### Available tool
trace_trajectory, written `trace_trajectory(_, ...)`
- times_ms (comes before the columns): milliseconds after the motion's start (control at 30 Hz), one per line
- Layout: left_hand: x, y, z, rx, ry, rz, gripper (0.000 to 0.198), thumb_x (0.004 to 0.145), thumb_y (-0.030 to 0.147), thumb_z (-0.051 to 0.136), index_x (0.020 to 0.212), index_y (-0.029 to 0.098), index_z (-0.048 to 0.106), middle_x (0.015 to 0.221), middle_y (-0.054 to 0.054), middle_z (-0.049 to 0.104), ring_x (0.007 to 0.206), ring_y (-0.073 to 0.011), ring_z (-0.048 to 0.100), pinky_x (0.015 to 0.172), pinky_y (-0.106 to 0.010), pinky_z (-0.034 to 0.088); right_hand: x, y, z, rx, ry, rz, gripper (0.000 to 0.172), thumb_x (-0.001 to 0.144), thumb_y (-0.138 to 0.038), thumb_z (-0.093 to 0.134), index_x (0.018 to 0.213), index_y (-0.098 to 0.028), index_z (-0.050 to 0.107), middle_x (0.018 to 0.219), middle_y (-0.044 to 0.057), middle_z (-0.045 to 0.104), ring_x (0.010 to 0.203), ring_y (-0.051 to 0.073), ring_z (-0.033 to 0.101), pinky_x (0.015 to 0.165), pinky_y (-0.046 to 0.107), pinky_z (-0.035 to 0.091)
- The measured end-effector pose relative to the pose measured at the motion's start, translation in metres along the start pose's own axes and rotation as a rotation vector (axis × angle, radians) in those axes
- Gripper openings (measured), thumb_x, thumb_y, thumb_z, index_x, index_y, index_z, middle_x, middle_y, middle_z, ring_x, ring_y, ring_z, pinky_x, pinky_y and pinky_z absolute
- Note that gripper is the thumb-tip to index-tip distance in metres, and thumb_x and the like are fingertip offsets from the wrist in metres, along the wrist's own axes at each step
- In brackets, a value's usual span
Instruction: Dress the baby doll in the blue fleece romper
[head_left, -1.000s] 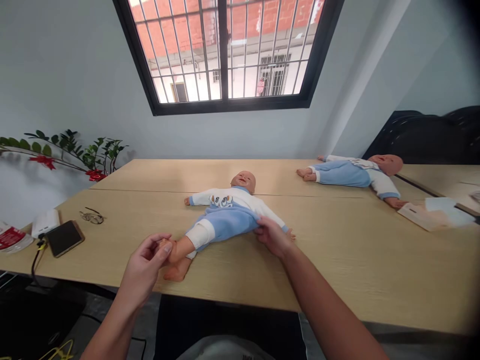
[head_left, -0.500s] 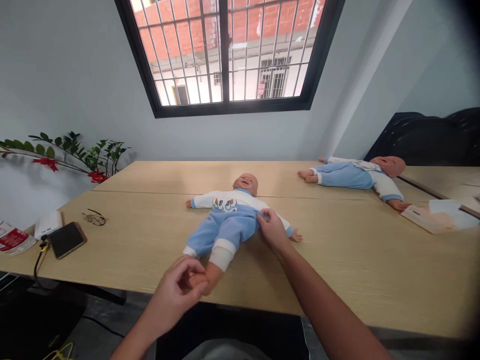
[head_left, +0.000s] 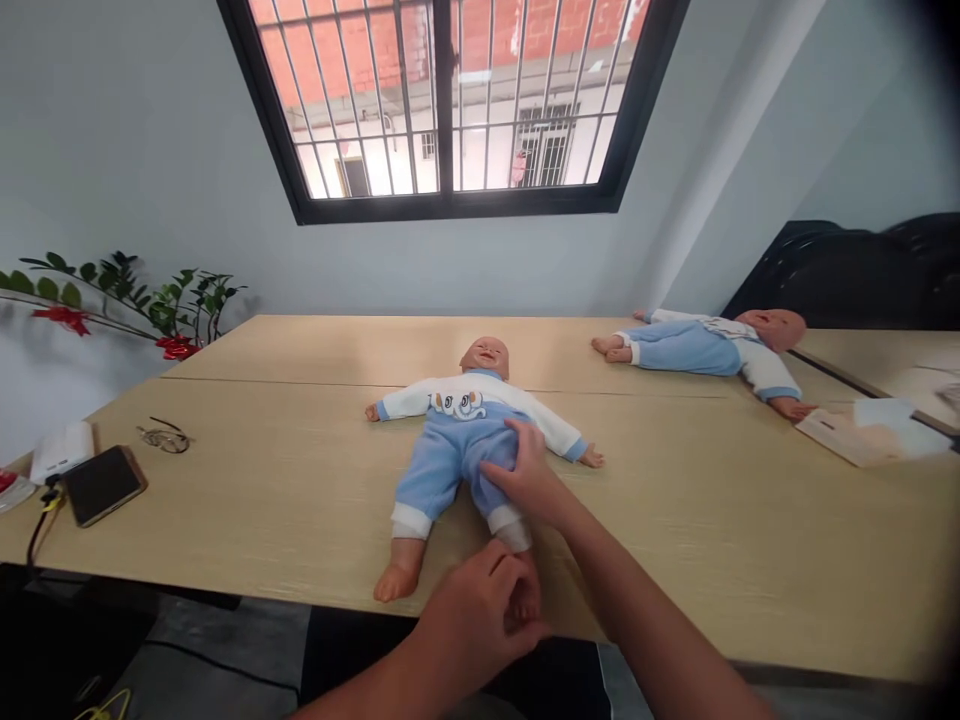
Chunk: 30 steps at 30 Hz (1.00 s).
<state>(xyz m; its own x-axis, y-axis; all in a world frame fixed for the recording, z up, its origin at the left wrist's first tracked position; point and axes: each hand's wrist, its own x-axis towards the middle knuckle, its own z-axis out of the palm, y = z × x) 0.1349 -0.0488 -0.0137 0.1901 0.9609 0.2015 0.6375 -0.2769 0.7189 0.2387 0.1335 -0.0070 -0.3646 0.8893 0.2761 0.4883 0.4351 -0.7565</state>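
A baby doll (head_left: 484, 355) lies on its back with its feet toward me, in a white top and light blue trousers (head_left: 439, 455) with white cuffs. My left hand (head_left: 480, 610) is closed around the doll's foot on the right side, which it mostly hides. My right hand (head_left: 532, 480) grips the trousers at the hip and thigh of that same leg, thumb apart from the fingers. The doll's other bare foot (head_left: 397, 572) rests free near the table edge.
A second doll (head_left: 690, 345) in like clothes lies at the back right, beside a pale flat packet (head_left: 855, 435). Glasses (head_left: 166, 436), a phone (head_left: 105, 486) and a white box (head_left: 61, 450) lie on the left of the table (head_left: 675, 520). A leafy plant (head_left: 165, 300) stands beyond.
My left hand has moved right with the doll's leg, so the legs now lie apart. My right hand has shifted slightly onto the thigh. The view has turned a little.
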Motion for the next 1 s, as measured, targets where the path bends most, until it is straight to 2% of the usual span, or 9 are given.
trace_trajectory(100, 0.007, 0.015, -0.031, -0.14, -0.119, 0.03, 0.032, 0.08, 0.032, 0.083, 0.107, 0.026, 0.066, 0.114, -0.001, 0.068, 0.089, -0.0167, 0.068, 0.081, -0.028, 0.055, -0.003, 0.01, -0.017, 0.004, -0.096, 0.092, 0.079, 0.072, -0.032, 0.063, 0.146, -0.017, 0.04, 0.147, 0.018, 0.041, 0.144, 0.032, 0.039, 0.124, 0.049, 0.029)
trace_trajectory(167, 0.018, 0.008, -0.061, -0.111, -0.037, 0.018, 0.026, 0.088, 0.03, 0.072, 0.113, 0.026, 0.066, 0.106, -0.001, 0.07, 0.084, -0.0162, 0.068, 0.077, -0.028, 0.055, 0.0, 0.02, -0.034, 0.032, -0.177, 0.118, 0.08, 0.072, -0.029, 0.06, 0.149, -0.019, 0.039, 0.15, 0.017, 0.04, 0.144, 0.031, 0.04, 0.122, 0.048, 0.032)
trace_trajectory(300, 0.063, -0.056, -0.111, -0.029, 0.236, -0.079, 0.022, 0.1, 0.035, 0.053, 0.109, 0.023, 0.068, 0.098, -0.004, 0.071, 0.082, -0.0175, 0.067, 0.072, -0.029, 0.055, 0.01, 0.024, -0.062, 0.034, -0.338, 0.099, 0.074, 0.077, -0.026, 0.057, 0.15, -0.024, 0.04, 0.153, 0.013, 0.041, 0.136, 0.029, 0.05, 0.115, 0.045, 0.041)
trace_trajectory(367, 0.094, -0.097, -0.122, 0.039, 0.342, -0.148, 0.024, 0.1, 0.032, 0.05, 0.11, 0.019, 0.067, 0.099, -0.007, 0.072, 0.081, -0.018, 0.067, 0.075, -0.031, 0.056, 0.023, 0.014, -0.063, -0.07, -0.291, 0.053, 0.067, 0.082, -0.027, 0.056, 0.148, -0.022, 0.043, 0.149, 0.014, 0.045, 0.138, 0.029, 0.048, 0.117, 0.044, 0.039)
trace_trajectory(500, 0.145, -0.147, -0.127, 0.154, 0.365, -0.139, 0.021, 0.092, 0.024, 0.059, 0.109, 0.015, 0.068, 0.106, -0.01, 0.072, 0.091, -0.0201, 0.067, 0.088, -0.035, 0.054, 0.067, -0.022, -0.039, -0.347, -0.068, -0.14, 0.05, 0.094, -0.036, 0.055, 0.14, -0.016, 0.053, 0.135, 0.018, 0.058, 0.133, 0.034, 0.05, 0.114, 0.048, 0.037)
trace_trajectory(600, 0.163, -0.154, -0.124, 0.187, 0.351, -0.089, 0.009, 0.086, 0.02, 0.066, 0.094, 0.018, 0.069, 0.089, -0.005, 0.07, 0.083, -0.0186, 0.064, 0.081, -0.031, 0.052, 0.102, -0.047, -0.009, -0.485, -0.141, -0.318, 0.039, 0.099, -0.041, 0.054, 0.125, -0.015, 0.064, 0.125, 0.019, 0.067, 0.119, 0.035, 0.059, 0.102, 0.046, 0.042)
trace_trajectory(733, 0.163, -0.157, -0.121, 0.247, 0.489, -0.097, 0.007, 0.086, 0.018, 0.064, 0.093, 0.018, 0.066, 0.088, -0.004, 0.066, 0.08, -0.0176, 0.061, 0.079, -0.03, 0.048, 0.123, -0.057, 0.02, -0.641, -0.286, -0.427, 0.034, 0.097, -0.044, 0.059, 0.105, -0.014, 0.071, 0.105, 0.018, 0.073, 0.101, 0.033, 0.065, 0.085, 0.04, 0.044)
trace_trajectory(833, 0.158, -0.163, -0.12, 0.323, 0.606, -0.044, 0.008, 0.084, 0.015, 0.064, 0.092, 0.019, 0.064, 0.087, -0.002, 0.065, 0.078, -0.0155, 0.06, 0.076, -0.027, 0.046, 0.12, -0.052, 0.027, -0.69, -0.362, -0.512, 0.018, 0.095, -0.031, 0.061, 0.097, -0.016, 0.07, 0.099, 0.015, 0.073, 0.093, 0.03, 0.064, 0.08, 0.038, 0.041)
trace_trajectory(1000, 0.155, -0.168, -0.116, 0.412, 0.65, 0.109, 0.006, 0.086, 0.017, 0.066, 0.088, 0.02, 0.063, 0.085, -0.001, 0.067, 0.073, -0.0132, 0.062, 0.068, -0.025, 0.045, 0.11, -0.045, 0.022, -0.562, -0.276, -0.552, 0.014, 0.094, -0.027, 0.061, 0.1, -0.015, 0.066, 0.107, 0.015, 0.07, 0.1, 0.029, 0.06, 0.085, 0.037, 0.039)
